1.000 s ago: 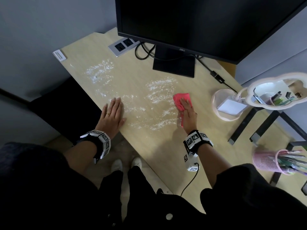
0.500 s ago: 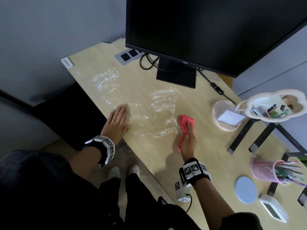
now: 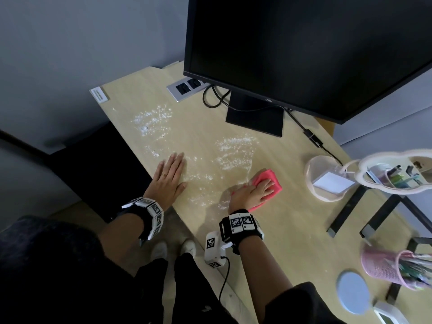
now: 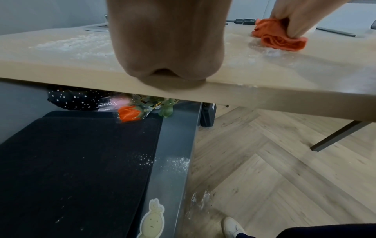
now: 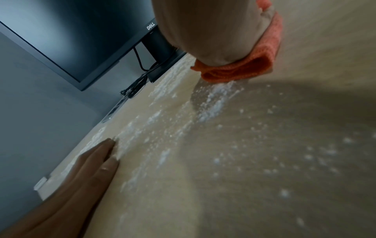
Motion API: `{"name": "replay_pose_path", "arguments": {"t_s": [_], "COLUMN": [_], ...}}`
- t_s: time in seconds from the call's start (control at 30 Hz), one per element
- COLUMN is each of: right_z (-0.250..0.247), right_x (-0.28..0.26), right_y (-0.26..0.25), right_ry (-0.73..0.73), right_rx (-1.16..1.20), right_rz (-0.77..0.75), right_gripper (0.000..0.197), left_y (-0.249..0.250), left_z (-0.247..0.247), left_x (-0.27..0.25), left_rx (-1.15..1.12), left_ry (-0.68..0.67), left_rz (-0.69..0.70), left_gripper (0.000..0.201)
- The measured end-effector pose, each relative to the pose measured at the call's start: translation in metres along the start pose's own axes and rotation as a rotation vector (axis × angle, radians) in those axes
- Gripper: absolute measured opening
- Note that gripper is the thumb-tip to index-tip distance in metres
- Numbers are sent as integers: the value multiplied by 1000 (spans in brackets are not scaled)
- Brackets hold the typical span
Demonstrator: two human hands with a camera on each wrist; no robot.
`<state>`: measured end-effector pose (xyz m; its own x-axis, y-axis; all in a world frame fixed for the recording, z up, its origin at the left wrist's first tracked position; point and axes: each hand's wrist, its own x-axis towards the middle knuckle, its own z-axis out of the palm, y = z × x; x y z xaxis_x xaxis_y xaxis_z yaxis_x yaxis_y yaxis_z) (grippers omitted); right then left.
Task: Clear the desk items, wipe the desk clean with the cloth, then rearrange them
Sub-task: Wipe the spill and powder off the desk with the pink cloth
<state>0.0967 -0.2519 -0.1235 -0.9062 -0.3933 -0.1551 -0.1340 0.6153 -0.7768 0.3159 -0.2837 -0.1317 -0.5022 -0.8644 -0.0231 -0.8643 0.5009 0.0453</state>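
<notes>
The right hand (image 3: 253, 191) lies flat on the red cloth (image 3: 272, 182), fingers spread and straight, pressing it to the desk (image 3: 292, 230); a line of white powder (image 5: 215, 98) sits just at the cloth's near-left edge; further left of the cloth the left hand (image 3: 168, 181) rests palm down by the desk edge, fingers straight, holding nothing; beyond both hands more powder, then the monitor (image 3: 304, 50).
</notes>
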Motion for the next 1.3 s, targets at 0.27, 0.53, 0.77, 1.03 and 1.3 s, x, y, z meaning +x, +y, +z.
{"name": "replay_pose_path", "arguments": {"t_s": [0.27, 0.53, 0.77, 1.03, 1.3], "right_z": [26, 49, 55, 43, 32], "right_x": [22, 52, 67, 57, 42], "right_y": [-24, -49, -60, -65, -48], "right_ry": [-86, -307, -655, -801, -857], "right_rx": [33, 207, 158, 157, -12], "right_rz": [-64, -196, -376, -379, -604], "right_gripper": [55, 48, 42, 42, 45], "left_y": [-1, -1, -1, -1, -1], "left_z": [0, -2, -3, -3, -1], "left_x": [2, 1, 1, 1, 1], "left_rx": [-16, -19, -23, -23, 2], "left_ry": [24, 31, 24, 10, 16], "left_rz": [12, 11, 12, 13, 8], "left_gripper": [65, 64, 63, 64, 64]}}
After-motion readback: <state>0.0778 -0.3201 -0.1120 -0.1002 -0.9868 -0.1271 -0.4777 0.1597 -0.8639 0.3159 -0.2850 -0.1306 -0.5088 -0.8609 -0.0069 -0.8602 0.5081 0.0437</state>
